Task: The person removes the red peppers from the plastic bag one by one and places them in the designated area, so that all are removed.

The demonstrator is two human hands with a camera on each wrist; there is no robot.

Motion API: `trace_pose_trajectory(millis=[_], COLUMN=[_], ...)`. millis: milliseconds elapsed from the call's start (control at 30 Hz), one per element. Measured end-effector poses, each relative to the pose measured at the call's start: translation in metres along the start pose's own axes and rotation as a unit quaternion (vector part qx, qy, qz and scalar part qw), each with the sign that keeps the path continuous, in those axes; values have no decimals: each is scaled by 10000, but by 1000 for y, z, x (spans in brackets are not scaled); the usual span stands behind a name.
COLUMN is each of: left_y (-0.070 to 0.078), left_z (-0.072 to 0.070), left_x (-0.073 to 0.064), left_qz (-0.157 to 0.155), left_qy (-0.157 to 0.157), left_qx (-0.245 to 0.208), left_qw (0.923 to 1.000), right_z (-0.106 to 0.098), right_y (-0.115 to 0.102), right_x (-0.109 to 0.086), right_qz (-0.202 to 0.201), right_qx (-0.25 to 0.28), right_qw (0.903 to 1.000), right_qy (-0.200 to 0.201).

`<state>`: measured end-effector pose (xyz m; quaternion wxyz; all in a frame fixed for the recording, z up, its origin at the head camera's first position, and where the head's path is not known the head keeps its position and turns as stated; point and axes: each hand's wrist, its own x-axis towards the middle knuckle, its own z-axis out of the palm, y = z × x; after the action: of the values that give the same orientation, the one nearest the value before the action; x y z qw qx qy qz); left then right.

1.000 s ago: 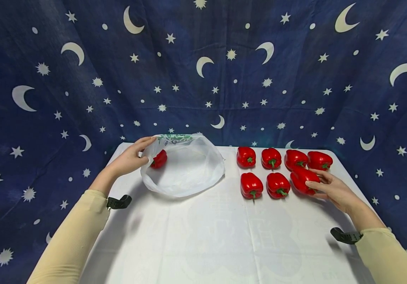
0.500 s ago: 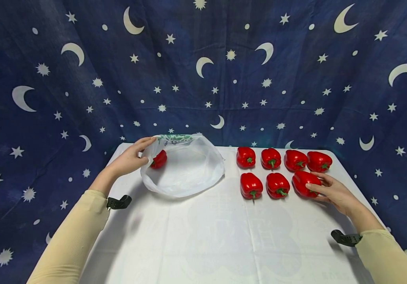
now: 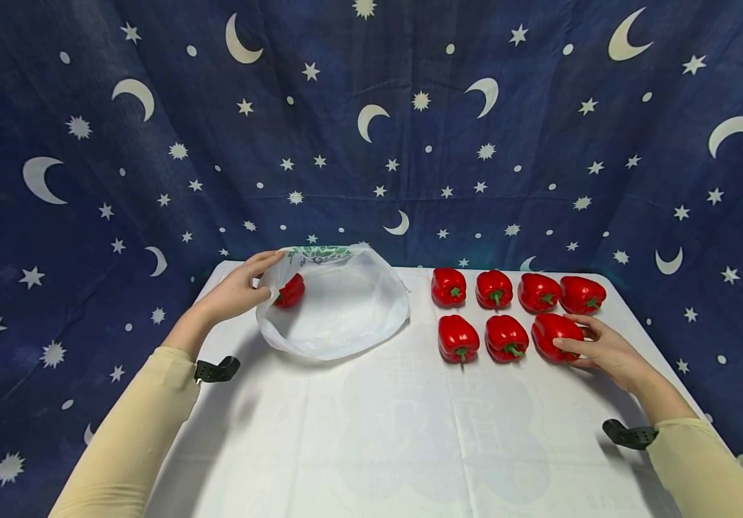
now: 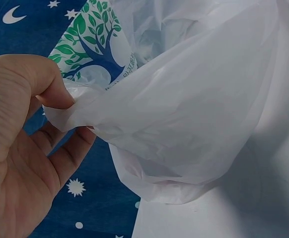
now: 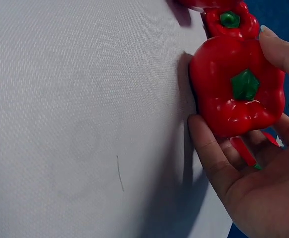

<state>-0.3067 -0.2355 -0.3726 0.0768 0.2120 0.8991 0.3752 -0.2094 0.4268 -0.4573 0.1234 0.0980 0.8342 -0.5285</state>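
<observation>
My left hand (image 3: 235, 289) pinches the left rim of a white plastic bag (image 3: 371, 327), its mouth held wide. Thumb and fingertips nip the thin film in the left wrist view, beside a printed green-leaved tree (image 4: 92, 47). One red bell pepper (image 3: 291, 291) lies inside the bag near that hand. At the table's right side, my right hand (image 3: 613, 356) grips another red bell pepper (image 3: 549, 335) from its right, thumb on one side and fingers on the other. Its green stem (image 5: 245, 84) faces the right wrist camera; one fingertip is right at the cloth.
Two red peppers (image 3: 507, 337) stand left of the gripped one in the front row. Behind them runs a back row of several more peppers (image 3: 494, 289). White cloth (image 3: 371, 439) covers the table. A blue curtain (image 3: 345, 144) with moons and stars hangs behind.
The right hand has brought its pepper down and toward the front, away from the back-row pepper it overlapped, into line with the front row. Left hand and bag stay put.
</observation>
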Motion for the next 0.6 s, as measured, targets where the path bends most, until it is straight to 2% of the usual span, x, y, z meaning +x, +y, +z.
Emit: trace_pose_trajectory(millis=[167, 600], left_y=[0, -1], left_z=[0, 2], left_x=[0, 3], left_qz=[13, 107], left_qy=[-25, -7], left_qx=[-23, 56], left_qw=[10000, 9999], right_z=[-1, -3], right_y=[0, 0], right_x=[0, -1], right_qz=[7, 76], right_qx=[-235, -420], right_qw=[9997, 9991], right_qy=[23, -63])
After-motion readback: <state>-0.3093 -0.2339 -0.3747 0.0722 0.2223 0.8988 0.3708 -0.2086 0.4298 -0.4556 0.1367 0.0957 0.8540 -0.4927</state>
